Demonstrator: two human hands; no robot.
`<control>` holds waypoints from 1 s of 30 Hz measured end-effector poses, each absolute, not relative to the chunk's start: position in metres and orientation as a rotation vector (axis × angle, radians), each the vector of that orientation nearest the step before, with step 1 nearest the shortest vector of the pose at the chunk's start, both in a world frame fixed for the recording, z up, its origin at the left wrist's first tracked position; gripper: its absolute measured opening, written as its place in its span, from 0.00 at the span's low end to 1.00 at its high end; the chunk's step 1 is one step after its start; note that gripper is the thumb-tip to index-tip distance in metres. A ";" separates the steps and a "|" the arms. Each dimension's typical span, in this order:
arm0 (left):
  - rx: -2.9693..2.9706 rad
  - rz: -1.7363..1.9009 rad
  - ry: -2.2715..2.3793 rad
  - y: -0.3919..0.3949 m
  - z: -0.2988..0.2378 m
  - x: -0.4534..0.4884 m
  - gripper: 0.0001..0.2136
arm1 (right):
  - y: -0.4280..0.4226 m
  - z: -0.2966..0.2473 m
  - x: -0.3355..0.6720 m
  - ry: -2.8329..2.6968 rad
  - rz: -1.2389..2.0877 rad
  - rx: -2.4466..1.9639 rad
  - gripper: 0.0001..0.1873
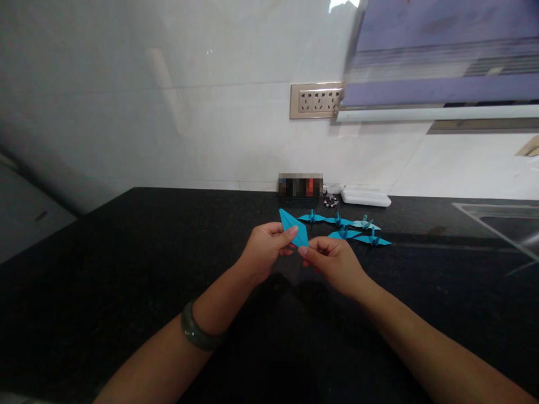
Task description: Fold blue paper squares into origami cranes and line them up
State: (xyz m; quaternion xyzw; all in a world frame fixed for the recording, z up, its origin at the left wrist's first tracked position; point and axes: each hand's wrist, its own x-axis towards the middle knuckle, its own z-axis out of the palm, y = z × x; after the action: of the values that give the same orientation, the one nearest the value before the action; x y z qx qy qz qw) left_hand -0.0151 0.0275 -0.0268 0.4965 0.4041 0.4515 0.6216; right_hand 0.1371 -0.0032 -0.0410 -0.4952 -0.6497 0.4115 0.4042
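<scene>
A piece of blue origami paper [298, 229], folded into a long diamond with a crease down its middle, is held up above the counter between both hands. My left hand [268, 247] is closed on its left side, the thumb lying across its face. At the lower tip, my right hand [330, 259] pinches the paper between thumb and fingers. Just beyond my right hand, several folded blue paper cranes [337, 219] stand in two rows, one of them paler than the others. My right hand partly hides the nearer row.
A black countertop [126, 252] runs back to a tiled wall with a socket plate [315, 101]. Against the wall are a blurred-out dark box [300, 186], a beaded band [330, 200] and a white long object [365, 197]. A sink rim [484, 224] lies at the right.
</scene>
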 end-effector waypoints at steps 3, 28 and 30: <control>1.151 1.017 0.918 0.027 -0.027 -0.015 0.14 | -0.002 -0.040 0.137 -1.620 0.982 -1.244 0.13; 1.451 1.062 0.998 0.017 -0.024 -0.008 0.12 | -0.007 -0.033 0.136 -1.464 0.506 -1.318 0.07; 1.457 1.072 1.003 0.016 -0.023 -0.008 0.12 | -0.008 -0.032 0.135 -1.450 0.510 -1.326 0.07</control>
State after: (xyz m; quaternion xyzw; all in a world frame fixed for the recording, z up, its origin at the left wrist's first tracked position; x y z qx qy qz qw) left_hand -0.0079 0.0165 -0.0234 0.6055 0.4168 0.4454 0.5111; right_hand 0.1353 -0.0079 -0.0323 -0.5549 -0.6068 0.2133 0.5276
